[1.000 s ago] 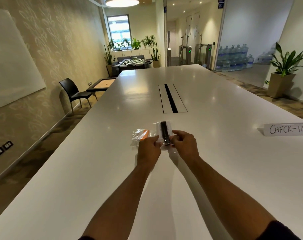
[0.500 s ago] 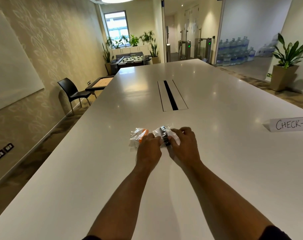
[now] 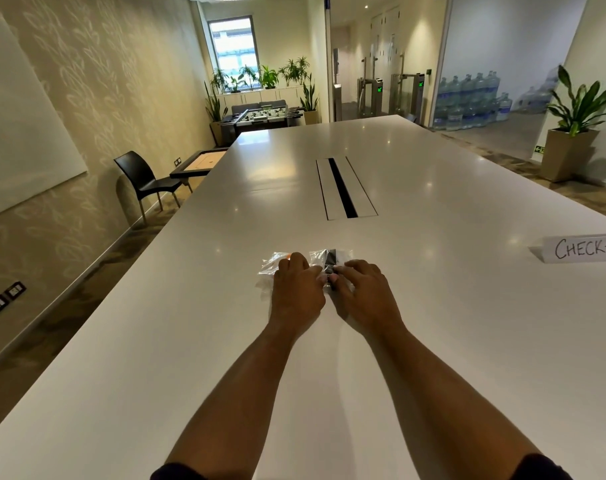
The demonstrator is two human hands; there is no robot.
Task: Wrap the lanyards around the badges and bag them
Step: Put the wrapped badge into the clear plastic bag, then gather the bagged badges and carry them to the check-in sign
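Observation:
Two clear plastic bags lie side by side on the white table. The right bag holds a badge wrapped in a black lanyard. The left bag holds something orange, mostly hidden. My left hand lies over the left bag, its fingertips at the near edge of the right bag. My right hand lies on the right bag, thumb and fingers pinching its near edge beside my left fingertips. Both hands cover much of the bags.
A folded paper sign reading CHECK-I stands at the right edge. A cable slot runs down the table's middle beyond the bags. A black chair and a small game table stand left of the table.
The right bag was held up off the table a second ago; it now lies flat beside the left bag. Both hands have come down onto the bags.

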